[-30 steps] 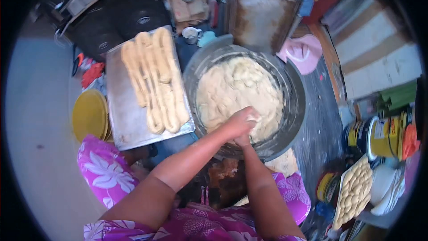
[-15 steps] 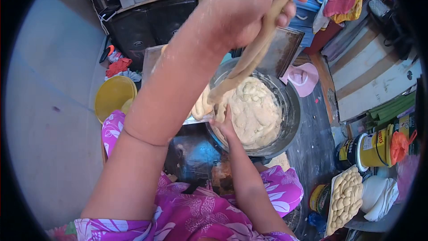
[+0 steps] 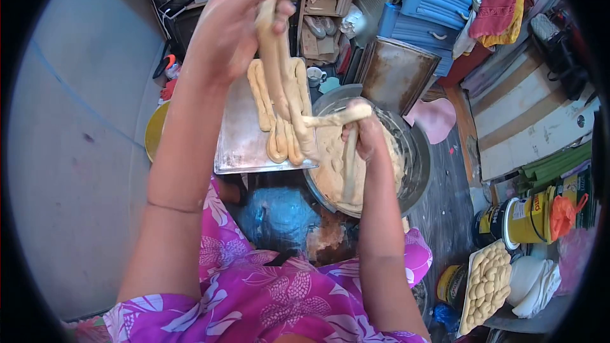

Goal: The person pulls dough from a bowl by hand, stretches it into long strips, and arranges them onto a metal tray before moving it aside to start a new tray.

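Observation:
My left hand (image 3: 244, 22) is raised over the metal tray, its fingers closed around the upper end of a long dough strand (image 3: 277, 70). The strand hangs down in a loop toward the tray's front right corner. My right hand (image 3: 366, 132) grips another stretch of dough, over the basin; a piece reaches left to the hanging strand and a length dangles below the fist. Several looped dough strips (image 3: 258, 92) lie on the metal tray (image 3: 238, 146). Below my right hand, a large dark basin (image 3: 416, 171) holds a mass of soft dough (image 3: 330, 181).
Behind the basin leans a worn metal sheet (image 3: 400, 76), near blue drawers (image 3: 438, 6). A yellow bucket (image 3: 154, 130) stands at left. At right are paint buckets (image 3: 528, 219) and a tray of shaped dough pieces (image 3: 486, 286). A pink hat (image 3: 435, 119) lies beyond the basin.
My left hand has moved left, from above the basin to above the tray, with the dough strand. My right hand has risen from the basin's left side, now gripping dough.

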Demonstrator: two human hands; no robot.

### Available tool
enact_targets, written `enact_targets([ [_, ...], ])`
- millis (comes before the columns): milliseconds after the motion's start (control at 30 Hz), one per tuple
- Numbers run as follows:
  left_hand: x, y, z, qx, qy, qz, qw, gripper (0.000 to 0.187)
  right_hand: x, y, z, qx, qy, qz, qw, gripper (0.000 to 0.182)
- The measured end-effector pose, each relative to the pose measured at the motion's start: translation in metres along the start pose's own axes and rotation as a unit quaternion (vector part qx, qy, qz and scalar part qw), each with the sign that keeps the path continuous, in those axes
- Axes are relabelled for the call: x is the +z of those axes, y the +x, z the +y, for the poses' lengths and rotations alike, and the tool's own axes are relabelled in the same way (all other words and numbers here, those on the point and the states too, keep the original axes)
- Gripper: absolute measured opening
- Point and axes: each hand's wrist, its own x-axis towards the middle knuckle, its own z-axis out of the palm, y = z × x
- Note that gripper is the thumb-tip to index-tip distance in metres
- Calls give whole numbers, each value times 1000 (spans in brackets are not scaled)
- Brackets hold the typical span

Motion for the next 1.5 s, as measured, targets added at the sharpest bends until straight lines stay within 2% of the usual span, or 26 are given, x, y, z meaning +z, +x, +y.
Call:
enact_targets([
  [33, -4, -15, 0, 26, 1, 23, 999, 34, 14, -4, -20, 0, -2, 0, 1000, 18],
  [100, -6, -40, 5, 52, -4, 55, 997, 37, 40, -8, -50, -37, -55, -124, 990, 13],
  [200, -15, -61, 11, 51, 55, 62, 995, 33, 78, -14, -82, -47, -84, -149, 984, 13],
  [233, -33, -62, 14, 45, 71, 29, 996, 33, 87, -10, -85, -90, -95, -166, 977, 13],
  [267, -46, -64, 19, 45, 72, 30, 996, 33, 95, -3, -85, -90, -95, -167, 977, 13],
  [333, -67, -65, 29, 80, 70, 84, 991, 34, 111, 9, -82, -163, -144, -152, 964, 13],
  [400, -87, -62, 36, 95, 101, 105, 985, 35, 121, 16, -68, -166, -138, -149, 965, 11],
  [467, -108, -61, 37, 88, 77, 99, 988, 37, 126, 20, -41, -308, -265, -93, 909, 12],
  [500, -111, -63, 36, 81, 90, 129, 984, 39, 126, 15, -24, -326, -293, -113, 892, 15],
  [567, -115, -66, 30, 78, 93, 154, 981, 42, 128, 4, 34, -245, -304, -127, 912, 25],
  [667, -135, -72, 17, 62, 75, 186, 978, 45, 112, -2, 148, -183, -431, -181, 865, 35],
  [767, -156, -74, 11, 19, 143, 181, 973, 46, 107, -10, 199, -114, -475, -203, 849, 36],
  [833, -163, -69, 15, 30, 158, 176, 971, 45, 111, -10, 208, -202, -590, -161, 765, 38],
  [933, -166, -51, 20, 65, 153, 160, 973, 38, 126, -4, 191, -179, -626, -131, 748, 45],
  [967, -165, -44, 24, 72, 153, 152, 974, 41, 132, 1, 186, -145, -665, -137, 720, 50],
  [1000, -162, -38, 27, 80, 154, 144, 974, 44, 137, 8, 186, -145, -665, -138, 719, 50],
  [1100, -156, -22, 22, 95, 127, 162, 974, 40, 146, 39, 185, 57, -775, -123, 617, 40],
  [1133, -162, -18, 16, 99, 104, 162, 976, 39, 142, 43, 184, 59, -774, -124, 618, 40],
  [1200, -171, -14, 8, 70, 134, 161, 975, 47, 135, 46, 179, 64, -797, -151, 582, 37],
  [1233, -172, -12, 5, 17, 188, 137, 973, 41, 135, 37, 179, -13, -800, -107, 590, 36],
  [1267, -173, -11, 2, -36, 239, 110, 964, 37, 135, 33, 179, -12, -801, -108, 589, 36],
  [1333, -173, -11, -7, -113, 307, 31, 944, 36, 136, 26, 183, -152, -703, -117, 685, 34],
  [1367, -175, -7, -19, -103, 356, 17, 929, 38, 136, 19, 189, -150, -704, -116, 685, 34],
  [1433, -178, 4, -43, -111, 432, 5, 895, 44, 135, 3, 206, -210, -698, -164, 664, 37],
  [1467, -182, 9, -51, -112, 431, 2, 895, 44, 128, 2, 213, -209, -698, -162, 665, 37],
  [1500, -187, 17, -58, -112, 490, 2, 864, 43, 120, 4, 219, -204, -695, -166, 670, 38],
])
